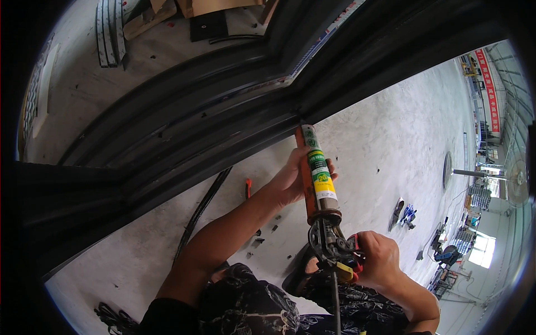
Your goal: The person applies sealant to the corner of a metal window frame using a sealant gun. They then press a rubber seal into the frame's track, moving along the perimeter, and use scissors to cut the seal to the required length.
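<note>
A caulking gun [324,213] with an orange cradle slants across the middle, its front end up against the corner of a large dark metal frame [184,131]. Green, yellow and white bands mark the sealant cartridge [320,170] lying in it. My left hand [293,177] is wrapped round the cradle and cartridge from the left. Lower down, my right hand [378,257] grips the red handle and trigger, with the plunger rod running down past it toward my legs. The nozzle tip is hidden where it meets the frame's corner joint.
Under the frame lie a black strip [204,211] and a red-handled tool [248,187]. Metal profiles [110,33] and cardboard [226,6] sit at the upper left. To the right are tools [408,214] on the floor and a standing fan [518,177]. A coiled cable [115,319] lies lower left.
</note>
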A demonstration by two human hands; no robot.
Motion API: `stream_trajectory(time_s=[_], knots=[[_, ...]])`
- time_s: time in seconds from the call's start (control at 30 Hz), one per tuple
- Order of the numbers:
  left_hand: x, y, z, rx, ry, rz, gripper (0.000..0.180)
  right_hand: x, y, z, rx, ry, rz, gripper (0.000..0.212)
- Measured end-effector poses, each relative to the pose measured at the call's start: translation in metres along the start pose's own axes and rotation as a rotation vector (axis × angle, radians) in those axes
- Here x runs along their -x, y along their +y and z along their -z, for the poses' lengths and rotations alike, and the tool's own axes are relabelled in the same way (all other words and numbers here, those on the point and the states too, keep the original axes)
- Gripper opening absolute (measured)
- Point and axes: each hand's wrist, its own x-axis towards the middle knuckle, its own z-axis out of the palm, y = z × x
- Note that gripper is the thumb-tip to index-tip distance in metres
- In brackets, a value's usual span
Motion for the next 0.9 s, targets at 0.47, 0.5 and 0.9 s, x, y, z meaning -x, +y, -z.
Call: stream_trajectory(time_s=[0.47, 0.5, 0.9], knots=[[0.002, -0.006, 0.001, 0.009, -0.020, 0.023, 0.051, 0.007, 0.008, -0.008, -0.023, 0.076, 0.056, 0.038], [0.001, -0.005, 0.001, 0.010, -0.020, 0.025, 0.051, 0.006, 0.009, -0.007, -0.013, 0.075, 0.059, 0.038], [0.007, -0.006, -0.002, 0.038, -0.016, 0.034, 0.051, 0.005, -0.003, 0.007, -0.008, -0.051, -0.022, 0.038]])
